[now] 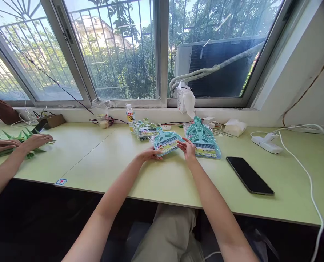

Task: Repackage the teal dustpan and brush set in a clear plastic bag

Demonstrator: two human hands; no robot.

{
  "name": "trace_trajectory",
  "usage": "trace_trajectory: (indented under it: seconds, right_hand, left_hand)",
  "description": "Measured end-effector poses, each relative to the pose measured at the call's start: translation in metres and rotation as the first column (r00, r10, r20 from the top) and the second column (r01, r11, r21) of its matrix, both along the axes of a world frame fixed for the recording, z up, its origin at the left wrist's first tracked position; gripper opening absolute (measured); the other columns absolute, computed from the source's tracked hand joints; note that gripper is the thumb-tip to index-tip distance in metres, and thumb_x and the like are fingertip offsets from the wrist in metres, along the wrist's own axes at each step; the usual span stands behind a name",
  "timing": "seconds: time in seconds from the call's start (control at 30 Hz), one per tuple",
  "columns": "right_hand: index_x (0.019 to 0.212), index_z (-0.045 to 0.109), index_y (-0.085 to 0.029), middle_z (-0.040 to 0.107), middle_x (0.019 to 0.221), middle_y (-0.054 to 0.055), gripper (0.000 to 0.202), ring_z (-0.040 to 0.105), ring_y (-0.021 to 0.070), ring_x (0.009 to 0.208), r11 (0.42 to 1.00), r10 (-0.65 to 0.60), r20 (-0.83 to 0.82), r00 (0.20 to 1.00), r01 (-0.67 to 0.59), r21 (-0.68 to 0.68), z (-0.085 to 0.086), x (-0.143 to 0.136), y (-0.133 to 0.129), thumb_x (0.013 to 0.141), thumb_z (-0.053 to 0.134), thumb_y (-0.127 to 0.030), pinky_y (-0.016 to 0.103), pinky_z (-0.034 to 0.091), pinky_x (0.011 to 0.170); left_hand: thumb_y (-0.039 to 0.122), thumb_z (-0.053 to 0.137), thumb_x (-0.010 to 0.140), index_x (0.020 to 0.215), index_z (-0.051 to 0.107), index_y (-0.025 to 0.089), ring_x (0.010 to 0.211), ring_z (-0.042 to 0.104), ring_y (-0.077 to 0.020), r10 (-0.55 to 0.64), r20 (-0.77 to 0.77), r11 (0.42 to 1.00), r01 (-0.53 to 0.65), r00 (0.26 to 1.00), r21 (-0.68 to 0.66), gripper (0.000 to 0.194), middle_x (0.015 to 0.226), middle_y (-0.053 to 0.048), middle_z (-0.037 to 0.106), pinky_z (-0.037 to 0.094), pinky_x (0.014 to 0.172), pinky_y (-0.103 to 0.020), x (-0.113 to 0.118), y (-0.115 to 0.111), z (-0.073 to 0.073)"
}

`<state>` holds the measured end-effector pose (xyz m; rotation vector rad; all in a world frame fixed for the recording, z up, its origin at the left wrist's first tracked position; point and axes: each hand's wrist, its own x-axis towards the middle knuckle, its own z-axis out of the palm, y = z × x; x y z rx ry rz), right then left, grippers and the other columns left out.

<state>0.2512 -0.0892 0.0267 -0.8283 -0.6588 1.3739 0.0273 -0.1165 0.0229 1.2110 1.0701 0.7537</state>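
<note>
A teal dustpan-and-brush set (166,141) in a clear wrapper with a yellow-green label is tilted up slightly above the table. My left hand (150,154) grips its lower left corner, the thumb in front. At its right edge, my right hand (187,147) has its fingers closed on the wrapper. Just to the right lies a stack of similar wrapped teal dustpan sets (205,140), partly behind my right hand. Behind and to the left sit wrapped green dustpan sets (146,129), partly hidden by the held one.
A black phone (249,175) lies at the right, near a white power strip (267,143) and its cable. By the window stand a drink bottle (130,117) and a tissue pack (185,99). At far left, another person's hands (38,141) rest on spiky green items (21,136).
</note>
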Motion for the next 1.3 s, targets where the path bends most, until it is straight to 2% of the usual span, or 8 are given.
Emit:
trace_trajectory:
  seconds: [0.2,0.33,0.43,0.63,0.77,0.87,1.03,1.3]
  right_hand:
    - [0.104,0.061,-0.017,0.073,0.069,0.002,0.03,0.071,0.0135,0.062,1.0,0.029,0.098,0.995,-0.028,-0.011,-0.004,-0.001,0.004,0.078,0.052,-0.008,0.019,0.057,0.053]
    - [0.1,0.065,-0.019,0.073,0.096,0.003,0.022,0.071,0.014,0.069,0.993,0.009,0.227,0.974,-0.035,0.112,-0.007,-0.004,0.006,0.078,0.059,-0.018,0.021,0.055,0.05]
    - [0.091,0.068,-0.018,0.071,0.096,0.005,0.017,0.069,0.0158,0.078,0.962,-0.093,0.372,0.923,-0.013,0.272,-0.009,-0.004,0.006,0.076,0.062,-0.022,0.023,0.055,0.057]
    - [0.094,0.071,-0.022,0.063,0.112,0.009,0.019,0.056,0.0238,0.107,0.809,-0.438,0.66,0.611,-0.053,0.585,-0.011,-0.002,0.001,0.076,0.063,-0.021,0.038,0.051,0.088]
    - [0.104,0.069,-0.021,0.061,0.121,0.011,0.034,0.05,0.0279,0.119,0.807,-0.544,0.698,0.465,0.062,0.587,-0.013,-0.001,0.004,0.071,0.074,-0.027,0.046,0.038,0.105]
    - [0.114,0.063,-0.019,0.065,0.116,0.012,0.049,0.063,0.0249,0.1,0.894,-0.406,0.689,0.601,0.103,0.436,-0.016,-0.001,0.007,0.069,0.077,-0.033,0.041,0.048,0.091]
    - [0.113,0.062,-0.016,0.07,0.069,0.0,0.05,0.067,0.0151,0.055,0.973,-0.124,0.521,0.844,0.0,0.231,-0.015,-0.006,0.008,0.066,0.077,-0.026,0.024,0.053,0.055]
    - [0.079,0.066,-0.015,0.068,0.059,-0.003,0.018,0.06,0.0104,0.041,0.996,0.017,0.331,0.944,-0.046,0.078,-0.001,-0.004,0.001,0.064,0.067,-0.005,0.021,0.055,0.042]
  left_hand:
    - [0.021,0.071,0.078,0.108,0.058,0.015,0.063,0.067,-0.0139,-0.016,0.024,0.994,0.014,1.0,0.108,0.033,0.096,-0.011,0.073,0.047,0.054,-0.021,-0.001,0.005,-0.007]
    - [0.024,0.075,0.072,0.104,0.057,0.012,0.054,0.062,-0.0102,-0.003,0.073,0.994,-0.006,0.997,0.111,0.039,0.088,-0.012,0.072,0.043,0.046,-0.018,-0.001,0.008,-0.007]
    - [0.022,0.073,0.072,0.103,0.056,0.012,0.051,0.058,-0.0082,0.015,0.142,0.993,-0.032,0.99,0.117,0.037,0.085,-0.011,0.071,0.041,0.044,-0.018,-0.001,0.007,-0.004]
    - [0.018,0.066,0.075,0.101,0.058,0.01,0.048,0.05,-0.0069,0.096,0.244,0.991,-0.117,0.965,0.072,0.028,0.077,-0.009,0.07,0.037,0.042,-0.018,-0.004,0.006,0.005]
    - [0.02,0.063,0.075,0.1,0.058,0.01,0.043,0.044,-0.0057,0.09,0.237,0.992,-0.109,0.967,0.067,0.028,0.072,-0.009,0.07,0.029,0.038,-0.017,-0.009,0.007,0.006]
    - [0.023,0.063,0.075,0.105,0.057,0.011,0.042,0.044,-0.0057,0.076,0.241,0.993,-0.096,0.967,0.071,0.033,0.074,-0.009,0.07,0.028,0.038,-0.017,-0.011,0.006,0.006]
    - [0.022,0.067,0.072,0.109,0.054,0.013,0.043,0.048,-0.0072,0.081,0.205,0.995,-0.092,0.975,0.049,0.04,0.078,-0.01,0.072,0.032,0.04,-0.018,-0.015,0.006,0.005]
    - [0.034,0.073,0.071,0.109,0.057,0.014,0.046,0.052,-0.008,-0.021,0.134,0.995,0.008,0.991,0.099,0.046,0.082,-0.011,0.072,0.032,0.042,-0.019,-0.017,0.007,0.003]
